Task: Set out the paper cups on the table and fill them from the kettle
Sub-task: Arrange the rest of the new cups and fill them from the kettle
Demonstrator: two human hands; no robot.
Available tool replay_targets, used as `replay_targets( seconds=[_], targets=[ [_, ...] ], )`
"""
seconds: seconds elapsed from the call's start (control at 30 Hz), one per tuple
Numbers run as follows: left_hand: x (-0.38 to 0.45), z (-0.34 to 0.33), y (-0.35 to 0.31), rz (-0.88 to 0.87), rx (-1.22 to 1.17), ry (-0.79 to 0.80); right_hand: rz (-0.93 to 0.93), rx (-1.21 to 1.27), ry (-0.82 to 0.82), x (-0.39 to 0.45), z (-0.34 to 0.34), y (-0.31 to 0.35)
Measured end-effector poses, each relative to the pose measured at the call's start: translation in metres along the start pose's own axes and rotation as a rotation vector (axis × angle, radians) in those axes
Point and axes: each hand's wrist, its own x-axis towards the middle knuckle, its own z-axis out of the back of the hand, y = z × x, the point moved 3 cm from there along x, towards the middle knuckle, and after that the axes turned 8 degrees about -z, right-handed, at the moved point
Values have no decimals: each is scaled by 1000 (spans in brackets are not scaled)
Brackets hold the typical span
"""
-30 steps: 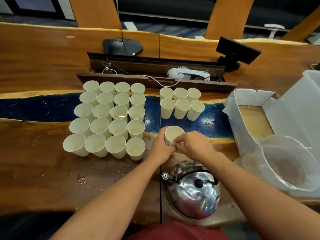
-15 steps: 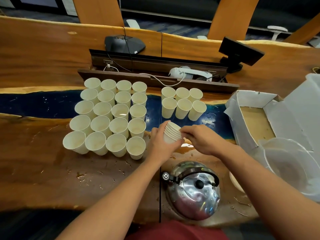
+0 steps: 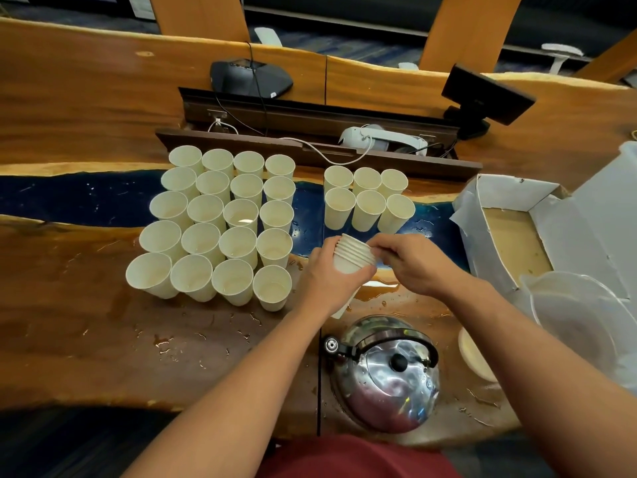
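Cups, nested, sit gripped in the left hand; the right hand pinches the top rim, peeling one off to set at twelve o'clock.

The wooden surface has a dark blue band running across its middle and scattered wet patches along its near part. On it stand a block of twenty paper cups in five rows of four at the left, and just right of them, apart from the block, a group of six cups in two rows of three. A shiny metal kettle sits at the near edge, an open white cardboard box lies to the right, and a black device rests on the far side.
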Motion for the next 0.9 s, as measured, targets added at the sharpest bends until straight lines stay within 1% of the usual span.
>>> replay_targets(
  seconds=[0.1, 0.2, 0.3, 0.4, 0.5, 0.57, 0.8, 0.9],
  targets=[
    [-3, 0, 5, -2, 11, 16, -42, 87, -154, 4, 15, -6],
    [-7, -1, 14, 1, -72, -1, -89, 134, -314, 12, 38, -13],
    [-8, -3, 20, 17, -111, -9, -131, 124, -376, 23, 43, -19],
    [-7, -7, 26, -3, -102, -3, -166, 69, -326, 34, 22, -24],
    [-9, -10, 37, 17, -91, 23, -223, -9, -138, 44, -17, -31],
    [-9, -12, 44, 37, -79, 48, -251, -45, -69, 51, -36, -32],
    [-7, -12, 51, 52, -95, 79, -243, -56, -30, 84, -59, -27],
    [-6, -11, 50, 44, -95, 97, -238, -74, -37, 98, -64, -23]
  ],
)
